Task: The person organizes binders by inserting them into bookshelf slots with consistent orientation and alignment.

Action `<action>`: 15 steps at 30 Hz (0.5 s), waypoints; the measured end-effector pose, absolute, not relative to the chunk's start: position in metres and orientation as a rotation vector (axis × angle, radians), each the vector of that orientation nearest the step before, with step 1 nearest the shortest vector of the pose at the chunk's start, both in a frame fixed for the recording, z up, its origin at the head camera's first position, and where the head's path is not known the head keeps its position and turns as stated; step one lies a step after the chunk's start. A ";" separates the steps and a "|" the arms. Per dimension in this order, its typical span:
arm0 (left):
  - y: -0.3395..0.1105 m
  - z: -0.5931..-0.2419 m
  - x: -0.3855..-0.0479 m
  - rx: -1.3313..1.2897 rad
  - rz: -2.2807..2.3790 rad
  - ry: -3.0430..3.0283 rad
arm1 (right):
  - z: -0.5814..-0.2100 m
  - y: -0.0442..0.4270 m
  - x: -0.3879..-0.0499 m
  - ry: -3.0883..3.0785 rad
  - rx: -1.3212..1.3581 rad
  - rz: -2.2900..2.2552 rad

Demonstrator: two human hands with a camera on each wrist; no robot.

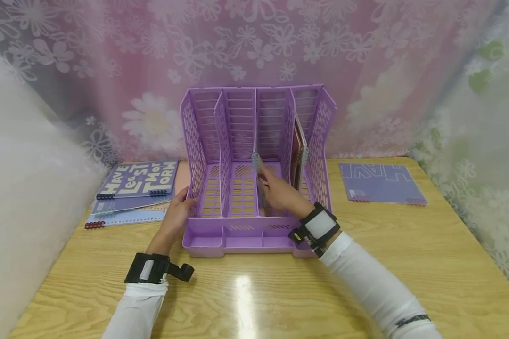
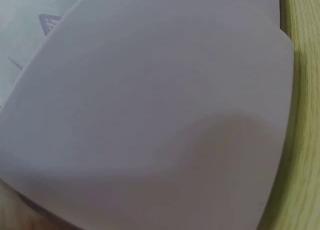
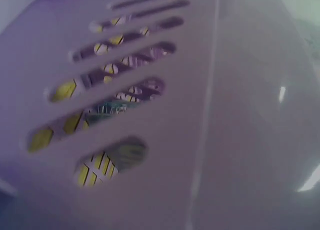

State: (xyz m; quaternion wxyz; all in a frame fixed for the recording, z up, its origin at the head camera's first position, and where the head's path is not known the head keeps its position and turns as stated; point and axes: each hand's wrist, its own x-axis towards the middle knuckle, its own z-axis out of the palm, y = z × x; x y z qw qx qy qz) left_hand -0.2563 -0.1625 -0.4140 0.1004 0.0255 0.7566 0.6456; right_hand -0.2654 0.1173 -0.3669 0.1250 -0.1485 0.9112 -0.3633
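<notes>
A purple desk file organizer [image 1: 242, 225] with tall slotted dividers stands upright on the table. At its front left edge, my left hand [image 1: 177, 214] grips the side wall, thumb toward the inside. My right hand [image 1: 280, 190] reaches into the third compartment from the left and pinches a spiral notebook, seen edge-on, whose pale blue coil [image 1: 255, 160] shows above the fingers; the hand covers much of it. Several notebooks [image 1: 298, 153] stand in the rightmost compartment. A smooth greyish panel [image 2: 160, 89] fills the left wrist view, and a slotted purple panel [image 3: 165, 125] fills the right one.
Left of the organizer lies a loose stack of spiral notebooks [image 1: 137, 180] with large lettering on top. A blue-violet notebook [image 1: 381, 183] lies flat on the right. Behind the wooden table [image 1: 237, 296] hangs a pink floral curtain [image 1: 254, 42].
</notes>
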 end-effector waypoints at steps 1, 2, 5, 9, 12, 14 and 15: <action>-0.163 -0.414 -0.256 0.068 1.901 2.242 | -0.367 0.118 -0.264 2.668 -0.429 -1.062; -0.163 -0.415 -0.256 0.056 1.897 2.247 | -0.366 0.118 -0.263 2.683 -0.440 -1.067; -0.165 -0.415 -0.254 0.031 1.891 2.249 | -0.362 0.123 -0.254 2.721 -0.491 -1.138; -0.166 -0.415 -0.254 0.044 1.899 2.254 | -0.353 0.142 -0.235 2.681 -0.646 -1.338; -0.167 -0.414 -0.254 0.058 1.917 2.240 | -0.348 0.165 -0.220 2.604 -0.749 -1.461; -0.168 -0.414 -0.254 0.050 1.921 2.236 | -0.349 0.183 -0.212 2.561 -0.789 -1.534; -0.169 -0.413 -0.254 0.043 1.923 2.232 | -0.350 0.193 -0.208 2.550 -0.799 -1.578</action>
